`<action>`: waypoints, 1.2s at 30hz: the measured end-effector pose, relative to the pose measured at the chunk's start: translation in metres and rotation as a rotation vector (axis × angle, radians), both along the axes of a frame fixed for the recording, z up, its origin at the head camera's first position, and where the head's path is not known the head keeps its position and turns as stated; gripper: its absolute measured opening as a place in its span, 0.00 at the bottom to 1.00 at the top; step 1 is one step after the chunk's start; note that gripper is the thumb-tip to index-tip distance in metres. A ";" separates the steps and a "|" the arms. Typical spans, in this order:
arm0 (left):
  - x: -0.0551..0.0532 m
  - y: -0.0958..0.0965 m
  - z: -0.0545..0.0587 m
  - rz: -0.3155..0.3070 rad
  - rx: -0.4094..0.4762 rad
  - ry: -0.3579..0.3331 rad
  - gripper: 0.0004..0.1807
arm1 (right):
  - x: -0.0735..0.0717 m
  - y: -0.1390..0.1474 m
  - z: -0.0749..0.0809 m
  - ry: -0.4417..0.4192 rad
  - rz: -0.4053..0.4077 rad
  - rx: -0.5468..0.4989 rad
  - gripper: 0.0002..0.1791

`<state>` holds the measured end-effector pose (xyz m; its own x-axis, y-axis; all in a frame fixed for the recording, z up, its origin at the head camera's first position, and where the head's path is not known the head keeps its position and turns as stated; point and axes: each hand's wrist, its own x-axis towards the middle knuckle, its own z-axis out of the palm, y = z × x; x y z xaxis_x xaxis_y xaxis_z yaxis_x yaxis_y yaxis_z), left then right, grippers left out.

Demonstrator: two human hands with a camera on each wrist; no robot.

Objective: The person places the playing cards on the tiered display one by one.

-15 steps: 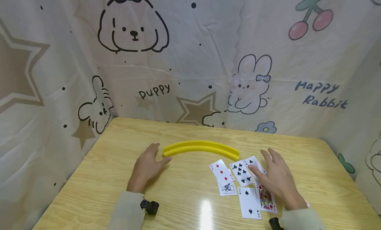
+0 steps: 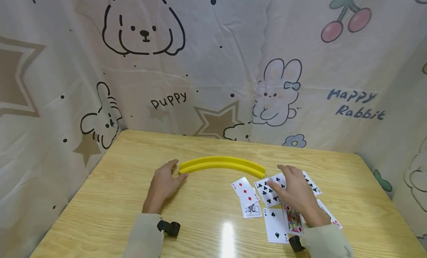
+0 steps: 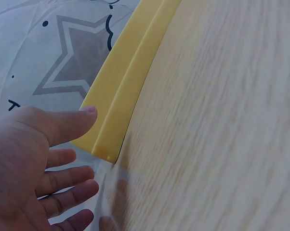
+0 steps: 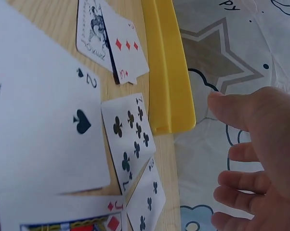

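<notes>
A yellow curved card holder (image 2: pixel 221 161) lies on the table. At its left end is my left hand (image 2: pixel 163 184), fingers spread and relaxed; the left wrist view shows the thumb (image 3: pixel 75 124) overlapping the holder's end. My right hand (image 2: pixel 297 191) hovers over the playing cards near the holder's right end, holding nothing, its fingers loosely extended. Beneath and around it are the seven of clubs (image 2: pixel 265 191), three of clubs (image 4: pixel 149 197), two of spades (image 2: pixel 275 224) and jack of diamonds (image 2: pixel 293 219), which the hand partly covers. The three of diamonds (image 2: pixel 245 190) overlaps a joker (image 2: pixel 251 210).
Another club card (image 2: pixel 313 184) lies right of my right hand, and a further card (image 2: pixel 328 213) shows beside that wrist. The wooden table (image 2: pixel 116 172) meets a printed cloth (image 2: pixel 207 65) at the back and sides.
My right hand has shifted left toward the holder, uncovering cards on its right side. My left hand stays by the holder's left end. The head view has moved slightly.
</notes>
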<state>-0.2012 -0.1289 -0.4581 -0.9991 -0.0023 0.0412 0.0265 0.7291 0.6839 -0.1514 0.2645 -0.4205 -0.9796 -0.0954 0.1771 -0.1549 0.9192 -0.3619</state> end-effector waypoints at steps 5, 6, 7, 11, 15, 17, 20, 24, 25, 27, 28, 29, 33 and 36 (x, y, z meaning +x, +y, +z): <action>-0.002 0.001 -0.002 0.004 0.028 0.006 0.35 | -0.004 -0.009 0.000 0.011 0.026 0.000 0.32; -0.002 0.002 -0.003 0.005 0.036 0.007 0.35 | -0.005 -0.011 0.000 0.012 0.033 0.002 0.31; -0.003 0.002 -0.003 0.008 0.042 0.008 0.35 | -0.006 -0.013 0.000 0.010 0.038 0.004 0.30; -0.004 0.005 -0.006 0.020 0.072 0.023 0.33 | -0.011 -0.019 -0.001 0.002 0.065 -0.003 0.26; -0.004 0.007 -0.009 0.021 0.093 0.037 0.32 | -0.015 -0.026 0.000 -0.026 0.076 -0.018 0.25; -0.005 0.007 -0.009 0.015 0.096 0.043 0.32 | -0.018 -0.029 0.001 -0.054 0.076 -0.023 0.25; -0.007 0.008 -0.011 0.008 0.093 0.057 0.30 | -0.021 -0.034 0.001 -0.084 0.081 -0.036 0.25; -0.009 0.008 -0.012 0.006 0.084 0.083 0.27 | -0.026 -0.041 0.001 -0.116 0.092 -0.059 0.23; -0.009 0.007 -0.012 0.006 0.081 0.088 0.27 | -0.027 -0.043 0.000 -0.126 0.095 -0.063 0.23; -0.009 0.007 -0.012 0.004 0.076 0.104 0.25 | -0.029 -0.046 -0.001 -0.142 0.098 -0.066 0.22; -0.010 0.007 -0.012 0.005 0.076 0.110 0.25 | -0.030 -0.048 -0.002 -0.148 0.101 -0.069 0.22; -0.010 0.007 -0.012 0.004 0.077 0.117 0.24 | -0.031 -0.050 -0.003 -0.152 0.102 -0.068 0.21; -0.010 0.008 -0.012 0.010 0.085 0.121 0.22 | -0.034 -0.056 -0.005 -0.157 0.108 -0.064 0.20; -0.010 0.009 -0.012 0.021 0.092 0.109 0.21 | -0.036 -0.060 -0.006 -0.167 0.105 -0.057 0.20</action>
